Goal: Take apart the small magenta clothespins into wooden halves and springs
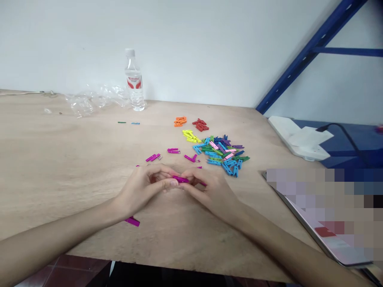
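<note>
Magenta peg [180, 179] is pinched between the fingertips of both hands. Left hand [146, 185] and right hand [209, 191] are closed together on it, low over the bench [60, 159], centre front. Loose magenta pegs [173, 150] are scattered just beyond the hands, and one magenta piece [132, 221] lies by the left wrist. Mixed pile [223, 153] is seen further right, with yellow group [190, 136], orange group [180, 121] and red group [200, 124] behind it. Judged: the peg is best gripped by its flat sides, held low so that a slipped part is caught by the bench. Whether the peg is whole cannot be told, since it is partly covered by the fingers.
</note>
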A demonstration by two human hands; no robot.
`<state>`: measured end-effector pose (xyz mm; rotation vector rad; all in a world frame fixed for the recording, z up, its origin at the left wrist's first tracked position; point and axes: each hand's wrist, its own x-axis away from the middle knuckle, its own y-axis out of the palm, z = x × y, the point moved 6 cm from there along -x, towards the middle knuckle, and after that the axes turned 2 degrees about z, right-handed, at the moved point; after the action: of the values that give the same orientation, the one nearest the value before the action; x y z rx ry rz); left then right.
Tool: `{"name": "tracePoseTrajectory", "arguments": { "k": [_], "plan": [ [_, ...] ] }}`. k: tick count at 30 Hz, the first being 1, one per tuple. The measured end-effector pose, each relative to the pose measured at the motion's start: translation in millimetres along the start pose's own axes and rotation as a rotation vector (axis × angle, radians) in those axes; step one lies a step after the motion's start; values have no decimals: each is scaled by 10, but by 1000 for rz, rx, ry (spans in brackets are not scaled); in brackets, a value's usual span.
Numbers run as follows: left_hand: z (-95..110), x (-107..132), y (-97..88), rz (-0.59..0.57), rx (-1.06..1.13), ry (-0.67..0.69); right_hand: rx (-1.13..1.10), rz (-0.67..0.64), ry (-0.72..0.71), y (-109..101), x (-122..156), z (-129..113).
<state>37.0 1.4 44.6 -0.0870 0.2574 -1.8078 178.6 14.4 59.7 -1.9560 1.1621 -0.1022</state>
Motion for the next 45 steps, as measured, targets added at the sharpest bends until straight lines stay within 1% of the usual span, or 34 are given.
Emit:
{"name": "tracePoseTrajectory", "arguments": {
  "k": [3, 6, 8, 11, 13, 16, 21, 24, 26, 27, 30, 32, 36, 38, 39, 41, 43, 45],
  "plan": [
    [38, 10, 21, -27, -113, 25, -63, 44, 24, -40, 42, 75],
    [49, 28, 20, -23, -184, 22, -227, 31, 127, -24, 77, 147],
    [34, 43, 17, -21, -166, 6, -390, 2, 207, 9, 85, 166],
    [-11, 62, 0, 0, -87, -23, -613, -66, 277, 59, 75, 138],
    [-46, 71, -17, 25, -24, -39, -682, -78, 304, 60, 65, 126],
    [-74, 80, -22, 36, 47, -33, -705, -60, 337, 42, 65, 152],
    [-48, 96, -24, 45, 47, 31, -688, -61, 336, 16, 77, 186],
    [12, 104, -66, 85, -5, 86, -765, -136, 325, 19, 72, 150],
    [85, 114, -86, 103, -69, 155, -840, -196, 332, 33, 71, 129],
    [127, 121, -88, 107, -108, 200, -864, -200, 341, 33, 70, 133],
    [212, 145, -59, 94, -207, 318, -890, -148, 375, 34, 70, 187],
    [186, 142, -34, 77, -214, 300, -893, -134, 392, 58, 74, 221],
    [50, 106, -22, 61, -172, 153, -869, -140, 404, 111, 82, 251],
    [27, 88, -17, 41, -201, 141, -828, -149, 393, 125, 91, 238],
    [25, 78, -16, 31, -218, 146, -772, -146, 369, 118, 95, 221],
    [25, 60, -18, 17, -234, 154, -572, -99, 264, 62, 98, 159],
    [33, 50, -21, 16, -227, 164, -329, 0, 108, -30, 103, 60],
    [43, 50, -27, 29, -222, 168, -163, 87, -28, -92, 122, -29]
  ]
}}
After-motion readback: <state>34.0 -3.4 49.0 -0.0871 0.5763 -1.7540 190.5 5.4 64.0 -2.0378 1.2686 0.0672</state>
